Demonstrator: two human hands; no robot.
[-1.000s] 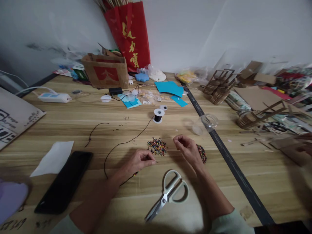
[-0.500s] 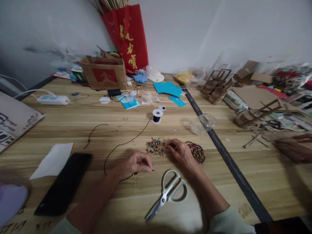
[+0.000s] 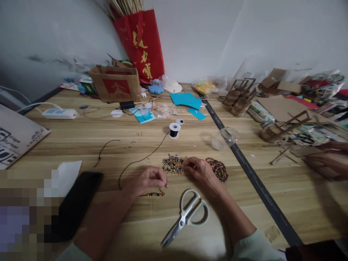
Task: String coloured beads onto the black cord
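The strung beads [image 3: 155,194] lie on the counter [image 3: 152,226], long axis nine-to-three, at five o'clock from the left hand [image 3: 148,179], which pinches the black cord [image 3: 119,182]. Beyond, the loose beads [image 3: 174,164] sit nearer the right hand [image 3: 199,169], at its nine o'clock; it is half-curled, whether gripping a bead I cannot tell.

At eight o'clock a blocky blur [image 3: 21,217] hides the corner and one edge of the black phone [image 3: 84,190], while at three o'clock the right border cuts off a co-worker's blurred hands [image 3: 330,162]. The left hand [image 3: 149,179] and its wrist cover a stretch of black cord [image 3: 148,157]; whether the right hand [image 3: 199,169] pinches anything from the bead pile [image 3: 173,164] is too small to tell.
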